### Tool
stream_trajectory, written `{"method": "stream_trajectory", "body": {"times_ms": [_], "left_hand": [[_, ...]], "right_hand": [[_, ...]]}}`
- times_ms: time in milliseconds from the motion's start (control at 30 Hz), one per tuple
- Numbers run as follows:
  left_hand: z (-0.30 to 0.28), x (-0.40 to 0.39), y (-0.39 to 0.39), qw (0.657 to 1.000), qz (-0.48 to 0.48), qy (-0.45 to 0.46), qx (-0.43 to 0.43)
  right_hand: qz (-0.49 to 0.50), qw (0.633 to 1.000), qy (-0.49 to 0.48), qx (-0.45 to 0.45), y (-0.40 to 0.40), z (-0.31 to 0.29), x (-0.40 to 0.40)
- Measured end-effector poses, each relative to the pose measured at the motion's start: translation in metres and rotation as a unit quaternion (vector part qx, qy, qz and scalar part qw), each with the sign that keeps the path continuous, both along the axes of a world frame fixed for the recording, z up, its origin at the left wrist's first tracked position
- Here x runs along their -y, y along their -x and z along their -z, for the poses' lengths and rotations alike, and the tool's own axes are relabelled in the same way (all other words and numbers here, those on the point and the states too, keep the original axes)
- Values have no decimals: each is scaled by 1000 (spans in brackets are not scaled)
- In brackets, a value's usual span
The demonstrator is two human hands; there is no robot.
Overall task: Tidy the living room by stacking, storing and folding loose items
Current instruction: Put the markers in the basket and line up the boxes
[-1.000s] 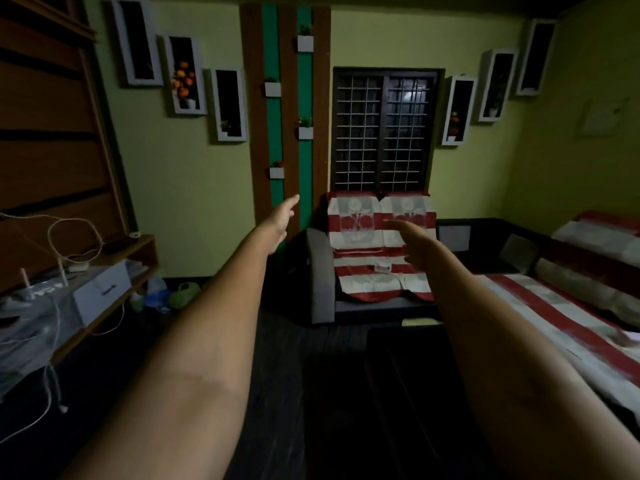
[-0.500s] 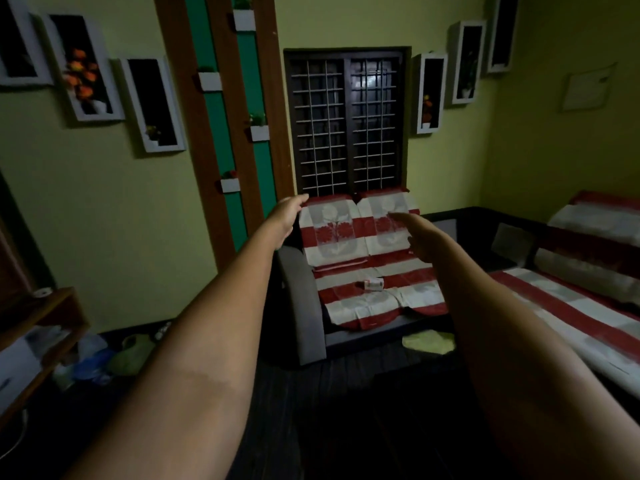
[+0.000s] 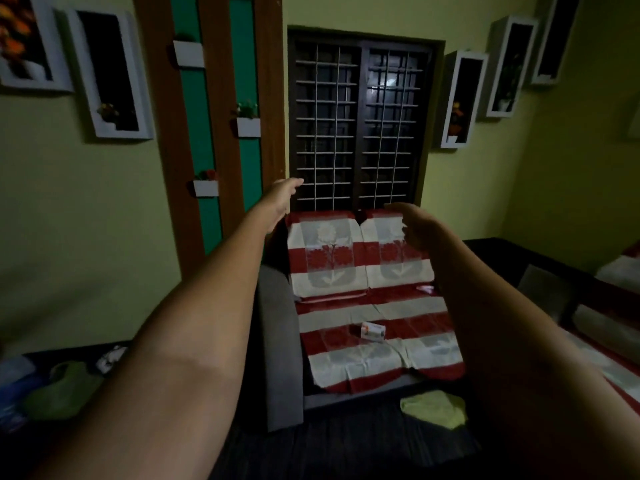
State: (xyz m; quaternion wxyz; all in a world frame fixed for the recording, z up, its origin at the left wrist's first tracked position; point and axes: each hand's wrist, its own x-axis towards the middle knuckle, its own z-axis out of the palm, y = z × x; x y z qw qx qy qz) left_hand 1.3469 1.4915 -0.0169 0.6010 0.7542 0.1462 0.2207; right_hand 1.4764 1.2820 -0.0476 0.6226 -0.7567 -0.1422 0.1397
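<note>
Two hands [image 3: 282, 199] [image 3: 412, 225], one small box [image 3: 372, 331], one yellow cloth [image 3: 434, 408], five white wall niches [image 3: 116, 77], three small wall planters [image 3: 248, 126]

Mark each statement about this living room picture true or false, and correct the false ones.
1. A small box lies on the sofa seat. True.
2. The left hand grips the striped sofa cover. False: it is held out open, holding nothing.
3. A yellow-green cloth lies on the floor in front of the sofa. True.
4. The right hand holds the small box. False: that hand is empty and the box lies on the seat.
5. The window has a grille. True.
</note>
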Motion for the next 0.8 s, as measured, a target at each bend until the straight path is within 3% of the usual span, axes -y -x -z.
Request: {"method": "stream_trajectory", "body": {"times_ms": [167,300,433,633,800], "left_hand": [[32,-37,-120,999,13,34,-21],[41,-66,-234,998,54,11,-23],[21,-82,-338,993,115,-1,-19],[-18,-70,-492,977,212,-11,-3],[4,-38,-586,958,286,-5,-20]], "right_hand": [[-14,1000,18,-10,-109,31,-37],[39,999,-3,-36,-207,51,-55],[117,992,-19,-36,-274,33,-65],[208,978,-10,-10,-375,4,-54],[267,963,12,-32,-441,19,-25]]}}
